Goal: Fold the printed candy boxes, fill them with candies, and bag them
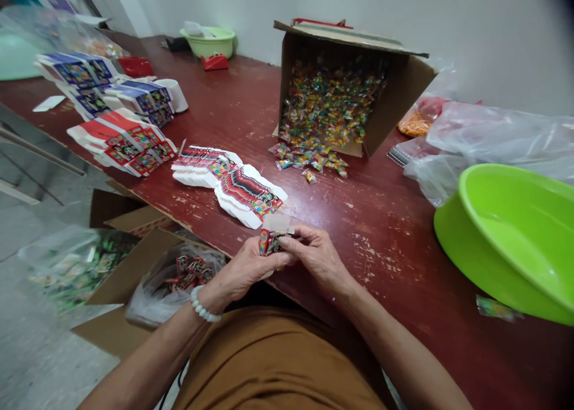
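Observation:
Both of my hands are closed on one small printed candy box (pixel 270 241), held over the table's front edge with its white flap up. My left hand (pixel 251 263) grips it from the left, a pale bead bracelet on that wrist. From the other side, my right hand (pixel 316 251) has its thumb across the printed front and its fingers behind. Just beyond lie fanned rows of flat red box blanks (pixel 251 195). Farther back, a tipped carton (pixel 394 108) spills small wrapped candies (pixel 314 159) onto the table.
Banded bundles of box blanks (pixel 125 141) are stacked at the left. A green basin (pixel 502 242) and plastic bags (pixel 502 129) stand right. Below the table edge, an open carton (pixel 121 266) holds a bag of filled red boxes (pixel 192 272). A red tape dispenser (pixel 215 62) sits at the back.

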